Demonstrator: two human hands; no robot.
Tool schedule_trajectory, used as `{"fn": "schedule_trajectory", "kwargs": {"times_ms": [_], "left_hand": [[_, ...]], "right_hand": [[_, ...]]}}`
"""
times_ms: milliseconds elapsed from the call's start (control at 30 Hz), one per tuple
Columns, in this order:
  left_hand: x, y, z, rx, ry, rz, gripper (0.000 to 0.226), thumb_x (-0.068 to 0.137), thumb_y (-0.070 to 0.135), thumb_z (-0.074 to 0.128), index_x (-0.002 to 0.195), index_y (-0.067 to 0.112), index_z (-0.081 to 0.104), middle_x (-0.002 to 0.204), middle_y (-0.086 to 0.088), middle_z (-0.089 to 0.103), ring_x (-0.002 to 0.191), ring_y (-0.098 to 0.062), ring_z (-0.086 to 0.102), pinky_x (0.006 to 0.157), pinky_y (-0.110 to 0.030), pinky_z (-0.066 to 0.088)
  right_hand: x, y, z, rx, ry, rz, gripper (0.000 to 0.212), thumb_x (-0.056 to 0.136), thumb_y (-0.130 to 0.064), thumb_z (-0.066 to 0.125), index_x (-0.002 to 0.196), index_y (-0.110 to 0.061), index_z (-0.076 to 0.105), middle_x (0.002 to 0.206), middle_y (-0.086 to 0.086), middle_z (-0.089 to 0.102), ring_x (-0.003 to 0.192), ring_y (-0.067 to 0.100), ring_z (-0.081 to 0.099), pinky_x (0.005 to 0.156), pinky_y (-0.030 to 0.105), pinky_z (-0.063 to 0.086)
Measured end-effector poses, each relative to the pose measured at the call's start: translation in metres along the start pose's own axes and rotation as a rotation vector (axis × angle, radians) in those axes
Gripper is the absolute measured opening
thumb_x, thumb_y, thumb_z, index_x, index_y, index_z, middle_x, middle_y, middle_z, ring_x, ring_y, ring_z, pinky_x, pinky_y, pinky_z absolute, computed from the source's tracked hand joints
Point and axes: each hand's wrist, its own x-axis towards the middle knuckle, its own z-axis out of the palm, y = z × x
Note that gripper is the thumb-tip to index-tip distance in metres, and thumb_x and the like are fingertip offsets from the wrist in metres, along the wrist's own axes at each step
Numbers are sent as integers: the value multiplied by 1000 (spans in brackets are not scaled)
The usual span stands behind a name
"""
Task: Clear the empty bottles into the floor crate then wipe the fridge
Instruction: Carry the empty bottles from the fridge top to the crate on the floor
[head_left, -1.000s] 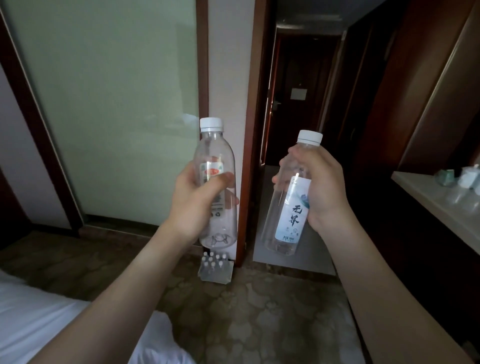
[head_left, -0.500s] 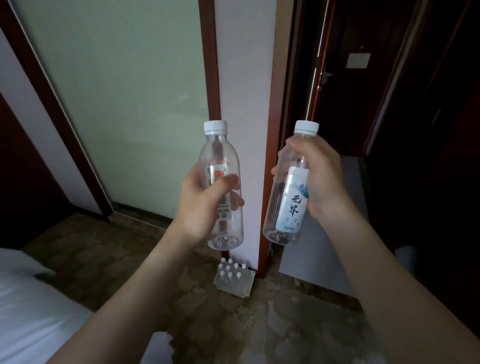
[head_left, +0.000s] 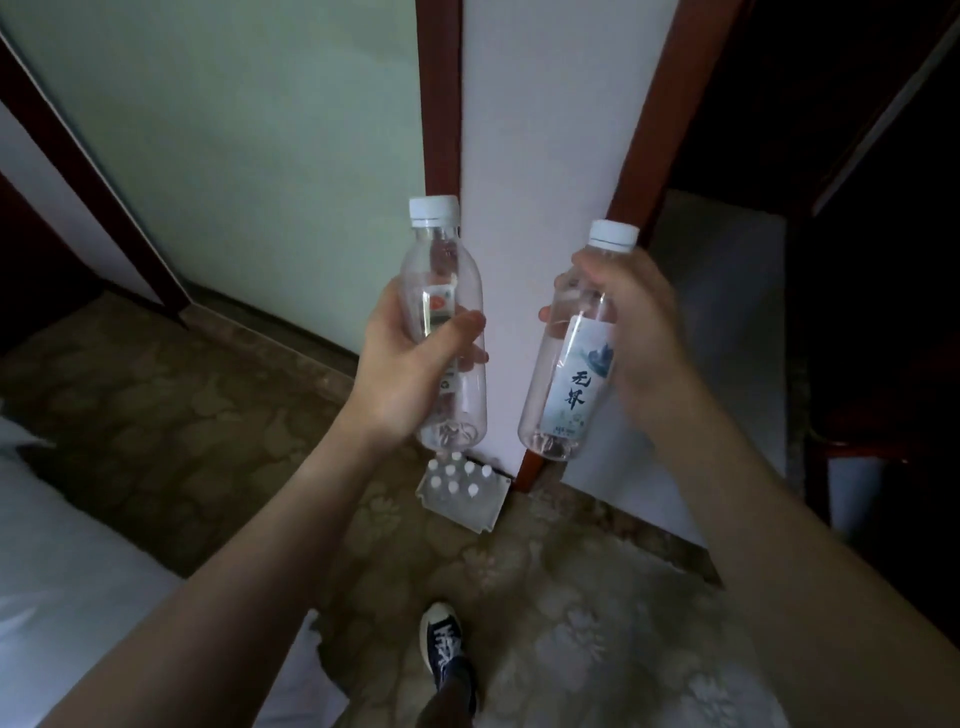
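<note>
Head view now looks further down than a second ago: the floor crate (head_left: 460, 491) has drawn nearer, under the bottles. Left hand (head_left: 410, 358) grips one clear empty bottle (head_left: 447, 291), right hand (head_left: 636, 317) the labelled bottle (head_left: 569, 384); dropping them in comes next.

Both forearms are bare, and one foot wears a dark lace-up sneaker (head_left: 442, 640) with a white toe cap.
</note>
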Motion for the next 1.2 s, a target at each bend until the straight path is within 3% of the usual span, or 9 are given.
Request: {"fn": "schedule_trajectory", "kwargs": {"times_ms": [167,333,500,633,733,800,933,1067,1200], "left_hand": [[92,-105,4,92,6,-92,34,89,22,71,117,19,51,103,-11,65,90,-26,70,81,-46,61],[145,-207,5,113,8,-146,49,89,24,73,126,33,43,116,0,60,106,-14,65,86,-31,58],[166,-323,2,182,85,-269,54,74,51,75,119,55,46,124,4,59,119,-31,57,94,-52,54],[156,-422,9,108,148,-391,51,74,33,80,117,36,54,112,1,67,105,-20,67,87,-44,59],[142,-507,20,64,188,-506,45,78,13,82,113,29,58,104,5,71,96,-12,71,78,-32,61],[130,-572,29,40,212,-576,47,78,6,81,113,29,59,104,7,73,96,-11,72,77,-30,60],[106,-709,47,108,254,-657,50,75,13,84,113,33,59,111,3,71,101,-15,70,82,-44,61],[87,-818,62,214,304,-643,59,67,32,84,116,43,55,119,6,59,109,-23,63,81,-54,59],[75,-882,70,283,306,-550,64,72,23,85,124,38,52,125,6,53,117,-18,57,91,-49,55]], "right_hand": [[105,99,6,-36,57,146,7,81,-28,65,86,-32,63,90,-3,67,87,18,67,81,38,54],[173,201,-4,-118,99,206,11,91,-15,61,94,-24,56,91,-5,65,80,6,64,72,25,47],[205,320,-23,-234,62,322,35,81,-36,61,115,-29,52,96,-12,57,85,2,61,61,18,46],[214,426,-41,-341,67,375,39,90,-33,65,127,-27,51,125,1,53,107,18,62,69,23,50],[217,512,-54,-407,31,385,31,87,-39,66,115,-34,54,132,8,48,109,20,61,76,30,54],[216,571,-64,-397,-2,374,22,87,-34,67,104,-39,54,127,9,53,107,19,62,76,24,53],[202,690,-88,-452,-1,332,21,91,-20,68,99,-36,56,118,9,60,100,12,63,70,10,49],[184,796,-110,-509,-81,316,24,88,-19,73,98,-35,58,112,14,61,96,18,64,77,23,52],[168,869,-125,-599,-112,360,24,83,-33,76,101,-30,60,116,19,54,98,24,62,80,35,57]]}}
